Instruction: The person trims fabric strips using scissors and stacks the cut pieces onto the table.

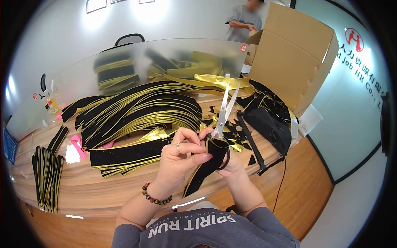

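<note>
Black ribbon with gold edges (201,172) is pinched between the fingers and thumb of my left hand (182,155), its cut end hanging down towards my shirt. My right hand (233,163), partly behind the ribbon, has its fingers in the black handles of the scissors (222,120). The silver blades point up and away from me, slightly apart. Just beyond my left hand lies a short stack of black and gold strips (126,156). Small black and gold scraps (237,136) are scattered beside the scissors.
Long strips (140,107) cover the middle of the table, with a bundle (47,177) at the left. A frosted divider (140,62), a cardboard box (289,58), a black pouch (266,128) and a bottle (51,103) stand or lie around. Another person (244,22) is behind.
</note>
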Available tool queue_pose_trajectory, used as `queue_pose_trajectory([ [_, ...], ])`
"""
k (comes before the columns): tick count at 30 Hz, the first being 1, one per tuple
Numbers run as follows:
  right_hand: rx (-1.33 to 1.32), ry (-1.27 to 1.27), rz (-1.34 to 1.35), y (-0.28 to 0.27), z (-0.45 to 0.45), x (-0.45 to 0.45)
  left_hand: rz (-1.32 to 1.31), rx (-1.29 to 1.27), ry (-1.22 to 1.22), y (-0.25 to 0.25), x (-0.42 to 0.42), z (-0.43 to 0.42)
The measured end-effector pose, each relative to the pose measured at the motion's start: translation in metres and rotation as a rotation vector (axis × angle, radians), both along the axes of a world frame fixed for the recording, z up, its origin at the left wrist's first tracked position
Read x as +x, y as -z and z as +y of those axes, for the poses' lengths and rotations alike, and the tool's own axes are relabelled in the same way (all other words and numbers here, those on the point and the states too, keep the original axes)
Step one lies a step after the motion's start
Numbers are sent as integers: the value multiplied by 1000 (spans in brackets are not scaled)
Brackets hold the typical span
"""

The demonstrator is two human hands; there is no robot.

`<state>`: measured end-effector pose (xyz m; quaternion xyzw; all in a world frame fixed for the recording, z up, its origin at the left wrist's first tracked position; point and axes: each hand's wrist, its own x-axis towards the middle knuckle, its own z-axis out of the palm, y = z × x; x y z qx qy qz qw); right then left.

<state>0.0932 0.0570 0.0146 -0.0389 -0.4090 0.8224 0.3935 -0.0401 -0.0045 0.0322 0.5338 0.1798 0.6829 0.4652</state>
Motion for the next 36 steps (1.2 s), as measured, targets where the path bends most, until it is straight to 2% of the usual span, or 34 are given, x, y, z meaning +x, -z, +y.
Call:
queue_pose_trajectory([
  [2,-16,52,9,-5,-3,5,-30,-111,-52,1,3,-3],
  [5,153,376,-274,-11,0,21,-60,-153,-80,-3,1,-8],
  [8,186,470,-290,-16,6,39,-63,-137,-166,-12,6,-15],
  [10,214,521,-290,-26,0,44,107,-196,-296,-16,9,-16],
  [11,270,566,-281,-34,-5,40,257,-120,-438,-11,11,-11],
  [12,325,612,-270,-39,-8,36,257,-125,-434,-7,13,-6],
  [14,344,596,-252,-41,-5,35,457,-37,-579,-2,13,-1],
  [22,273,523,-278,-48,-6,13,523,73,-684,7,5,2],
  [27,287,490,-333,-44,-1,12,722,193,-760,6,0,2],
  [31,260,500,-292,-43,-3,12,756,125,-666,2,-2,-2],
  [33,254,487,-271,-41,1,14,567,-68,-374,1,-2,-2],
  [34,247,487,-270,-41,1,14,571,-73,-371,3,-2,1],
  [36,226,442,-251,-42,2,14,333,-67,-117,7,-1,6],
])
